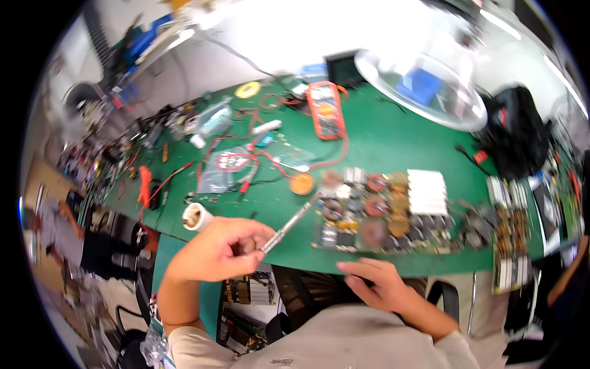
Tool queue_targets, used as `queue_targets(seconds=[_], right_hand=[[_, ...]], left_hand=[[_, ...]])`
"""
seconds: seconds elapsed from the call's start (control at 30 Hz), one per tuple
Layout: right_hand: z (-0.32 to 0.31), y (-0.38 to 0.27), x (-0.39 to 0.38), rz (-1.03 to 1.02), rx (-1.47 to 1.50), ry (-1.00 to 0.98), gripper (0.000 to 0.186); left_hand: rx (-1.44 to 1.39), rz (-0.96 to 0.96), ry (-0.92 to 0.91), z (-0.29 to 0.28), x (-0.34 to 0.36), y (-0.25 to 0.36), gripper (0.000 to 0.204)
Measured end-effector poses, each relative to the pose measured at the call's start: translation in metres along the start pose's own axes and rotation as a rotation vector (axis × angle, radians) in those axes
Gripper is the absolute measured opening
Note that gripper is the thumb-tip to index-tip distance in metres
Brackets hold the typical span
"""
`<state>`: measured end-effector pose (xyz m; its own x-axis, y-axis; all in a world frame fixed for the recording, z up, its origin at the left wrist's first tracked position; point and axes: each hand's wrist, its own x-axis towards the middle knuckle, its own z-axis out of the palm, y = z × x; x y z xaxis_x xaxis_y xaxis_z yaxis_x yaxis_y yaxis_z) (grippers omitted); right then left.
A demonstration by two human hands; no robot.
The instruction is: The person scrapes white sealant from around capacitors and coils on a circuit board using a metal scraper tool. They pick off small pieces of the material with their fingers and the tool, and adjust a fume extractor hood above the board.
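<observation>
My left hand is closed on slim silver tweezers, gripped near their rear end. Their tip points up and right to the left edge of a circuit board; blur hides whether it touches. That board lies flat on the green table, crowded with copper coils, capacitors and a white finned block. Just below its front edge, at the table's rim, my right hand rests with bent fingers and thumb apart, nothing visible in it. Beside my left hand stands a small white cup with brownish contents.
An orange multimeter with red leads lies behind the board, near a round amber tin. A ring lamp overhangs the back right. A second board and a black bag are at right. Another person stands far left.
</observation>
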<state>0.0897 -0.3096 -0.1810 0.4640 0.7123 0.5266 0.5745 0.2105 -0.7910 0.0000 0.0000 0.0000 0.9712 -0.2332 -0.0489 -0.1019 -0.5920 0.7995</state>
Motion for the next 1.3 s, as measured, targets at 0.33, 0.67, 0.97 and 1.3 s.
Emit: queue_targets(seconds=[0.33,0.67,0.97,1.3], right_hand=[[-0.035,-0.04,-0.026,-0.227,-0.282,0.204,0.053],[-0.039,-0.007,-0.067,-0.059,-0.351,0.435,0.039],[-0.047,0.002,-0.053,0.135,-0.105,0.403,0.017],[-0.027,0.021,-0.014,0.383,-0.074,0.23,0.014]], left_hand=[[-0.29,0.041,-0.243,0.136,0.04,0.003,0.034],[-0.633,-0.052,-0.338,0.228,0.031,-0.025,0.032],[-0.658,-0.135,0.355,0.217,0.0,-0.089,0.024],[-0.509,-0.07,0.804,0.175,0.027,-0.133,0.021]])
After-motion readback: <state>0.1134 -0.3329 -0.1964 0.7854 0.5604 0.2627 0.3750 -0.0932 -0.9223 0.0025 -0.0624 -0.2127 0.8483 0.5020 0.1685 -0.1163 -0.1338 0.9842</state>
